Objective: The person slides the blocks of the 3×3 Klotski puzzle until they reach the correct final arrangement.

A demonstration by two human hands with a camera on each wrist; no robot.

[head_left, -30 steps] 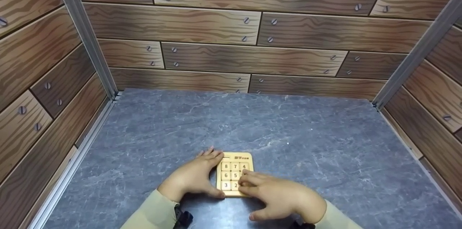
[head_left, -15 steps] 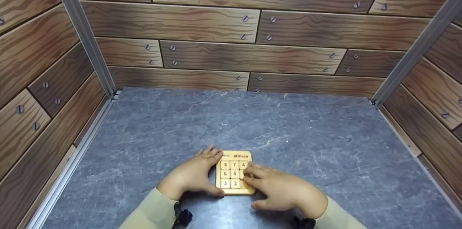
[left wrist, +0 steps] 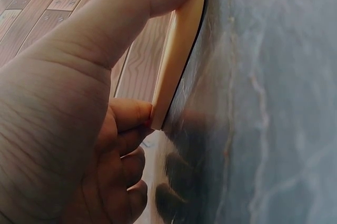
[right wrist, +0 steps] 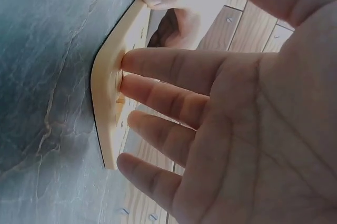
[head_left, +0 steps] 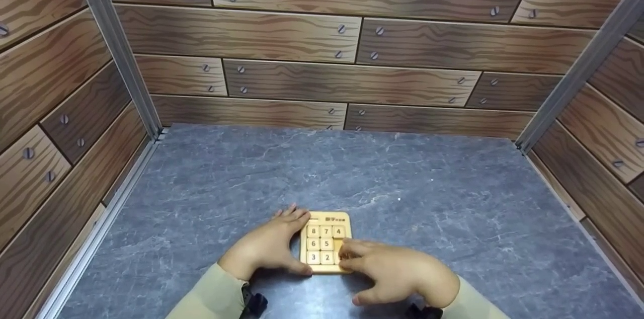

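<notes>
A yellow number slide puzzle [head_left: 326,244] lies flat on the table, its square tiles marked with digits. My left hand [head_left: 266,247] holds its left side, thumb at the near corner and index finger at the far one; the left wrist view shows both tips on the puzzle's edge [left wrist: 179,50]. From the right, my right hand [head_left: 392,269] reaches over the right column. Its fingers are fairly straight, with the index and middle fingertips [right wrist: 131,60] down on the tiles in the right wrist view. A bare cell shows below the 4; the tile at lower right is partly hidden under these fingers.
The grey-blue marbled table [head_left: 352,168] stretches away beyond the puzzle. Wood-print panels [head_left: 292,80] stand at the back and both sides, with metal posts [head_left: 121,47] in the corners.
Over the last half second my right fingertips have moved toward me. A tile of the right column has slid from the middle cell to the near one. The left hand has stayed in place.
</notes>
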